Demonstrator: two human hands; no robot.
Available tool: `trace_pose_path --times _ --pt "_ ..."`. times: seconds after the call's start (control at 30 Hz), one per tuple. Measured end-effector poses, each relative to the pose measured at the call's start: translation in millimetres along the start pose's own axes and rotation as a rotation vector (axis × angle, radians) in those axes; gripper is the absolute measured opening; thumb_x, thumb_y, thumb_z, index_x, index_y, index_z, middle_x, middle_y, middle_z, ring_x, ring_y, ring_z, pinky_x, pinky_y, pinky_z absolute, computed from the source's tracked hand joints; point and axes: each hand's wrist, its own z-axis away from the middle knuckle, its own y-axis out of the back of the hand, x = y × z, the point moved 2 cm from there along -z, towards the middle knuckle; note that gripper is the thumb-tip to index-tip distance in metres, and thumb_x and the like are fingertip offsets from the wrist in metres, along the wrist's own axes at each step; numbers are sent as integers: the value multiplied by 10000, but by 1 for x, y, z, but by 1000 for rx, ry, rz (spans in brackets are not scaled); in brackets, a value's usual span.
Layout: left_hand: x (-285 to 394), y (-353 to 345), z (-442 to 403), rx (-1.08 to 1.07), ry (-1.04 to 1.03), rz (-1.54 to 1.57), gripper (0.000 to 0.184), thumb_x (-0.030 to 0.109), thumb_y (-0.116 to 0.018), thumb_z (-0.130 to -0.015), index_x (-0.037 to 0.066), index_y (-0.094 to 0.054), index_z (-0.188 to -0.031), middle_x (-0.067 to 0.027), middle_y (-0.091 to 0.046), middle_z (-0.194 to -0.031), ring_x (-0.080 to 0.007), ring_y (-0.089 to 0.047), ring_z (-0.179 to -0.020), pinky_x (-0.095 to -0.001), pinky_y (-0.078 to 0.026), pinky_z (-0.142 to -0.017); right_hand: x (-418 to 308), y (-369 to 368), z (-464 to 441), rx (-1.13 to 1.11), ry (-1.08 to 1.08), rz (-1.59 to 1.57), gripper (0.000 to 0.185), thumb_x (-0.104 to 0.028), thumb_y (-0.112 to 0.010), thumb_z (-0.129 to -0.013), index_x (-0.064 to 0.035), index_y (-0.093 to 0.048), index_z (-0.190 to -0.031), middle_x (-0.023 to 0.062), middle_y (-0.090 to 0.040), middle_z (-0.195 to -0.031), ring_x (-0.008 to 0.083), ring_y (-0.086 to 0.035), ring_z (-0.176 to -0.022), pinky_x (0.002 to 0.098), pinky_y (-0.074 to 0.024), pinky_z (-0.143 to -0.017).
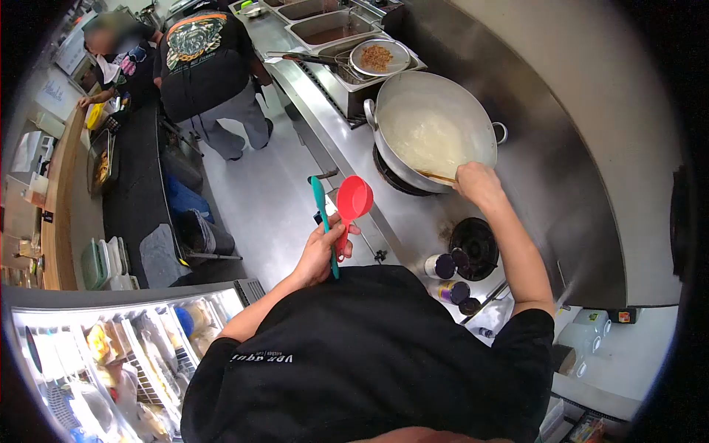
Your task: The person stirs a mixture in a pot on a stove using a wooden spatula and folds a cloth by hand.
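Observation:
My left hand [317, 252] is closed around two utensils in front of my chest. One is a red measuring cup [354, 196], its bowl turned upward. The other is a teal spatula or spoon [318, 193], held upright beside the cup. My right hand [478, 182] grips a wooden utensil [437, 176] at the near rim of a large two-handled metal pot [473, 111]. The utensil's far end dips toward a pale, whitish liquid [428, 140] in the pot; its shape there is hidden. The pot sits on a burner.
Beyond the pot, a strainer with brown bits [378, 57] rests over metal bins [332, 29]. Nearer me are a black burner [473, 249] and jars with dark lids [450, 291]. Two people stand at the upper left; one bends over [196, 66]. A lit fridge [125, 362] is lower left.

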Motion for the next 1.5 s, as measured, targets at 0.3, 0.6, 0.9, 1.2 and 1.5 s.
trace_pose_path --times 0.3,0.6,0.9,1.2,1.5 --pt "-13 9 0 47 109 15 238 170 -432 -974 43 -436 -1175 -32 -557 -800 -130 -525 -585 -260 -422 -530 -1 -26 -34 149 -63 -77 198 -76 -514 -816 -16 -685 -896 190 -675 -882 324 -669 -854 403 -540 -757" --pt "-17 21 10 57 140 89 149 207 -424 -982 84 -467 -1053 -16 -528 -758 -114 -497 -568 -253 -421 -520 18 -61 -88 286 -165 -79 227 -238 -650 -809 -26 -675 -885 173 -674 -870 332 -664 -826 417 -534 -735" --pt "-15 29 19 33 145 190 158 237 -403 -990 98 -449 -1048 -19 -519 -743 -138 -516 -565 -261 -434 -521 64 -65 -91 227 -318 -51 227 -124 -473 -877 -50 -671 -960 169 -669 -970 319 -660 -904 413 -537 -765" --pt "-8 20 17 83 165 65 199 287 -385 -1000 104 -431 -1066 -72 -585 -818 -150 -547 -575 -271 -454 -525 35 -49 -49 98 -244 -292 317 -260 -636 -838 27 -663 -970 232 -642 -1004 381 -616 -960 449 -490 -845" --pt "-15 8 7 -46 232 79 181 278 -370 -1003 104 -411 -1029 -42 -510 -720 -117 -409 -484 -263 -348 -485 22 -52 -8 46 -143 -464 312 -275 -580 -874 11 -679 -950 256 -639 -826 384 -626 -857 444 -475 -783"
